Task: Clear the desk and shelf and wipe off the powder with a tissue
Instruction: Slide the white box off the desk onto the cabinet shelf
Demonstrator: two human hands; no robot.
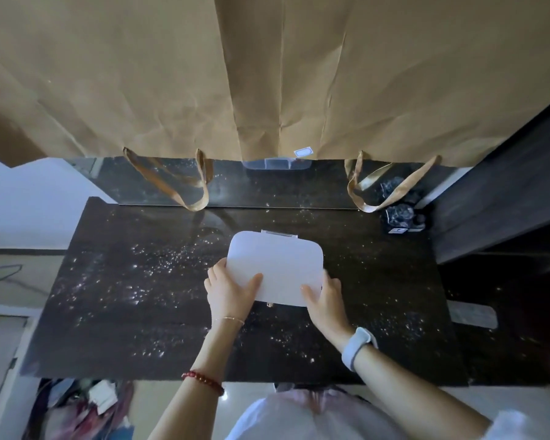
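Dark wood-grain laminate forms the worktop (140,296), and white powder (159,262) lies scattered across most of it in fine specks — densest left of centre and along the near right part. A white flat box with rounded corners (277,265) sits at the middle of the worktop. The left hand (232,289) grips its near left corner, thumb on top and fingers wrapped around the left edge. The right hand (324,295) grips the near right corner in the same way. Both hands are closed on the box; whether it rests on the surface or is lifted clear cannot be told.

A glossy dark shelf (251,185) runs along the far edge of the worktop, also dusted with powder. Two brown paper bags (204,74) hang upside down over it and fill the upper view, their handles (172,182) dangling onto the shelf. A clear plastic container (277,163) shows just below the bag edge. A small dark crinkled packet (400,217) stands at the far right corner — beside a dark cabinet side (502,185). Pale floor (10,281) lies to the left of the worktop, and a heap of mixed items (86,408) sits below its near left edge.
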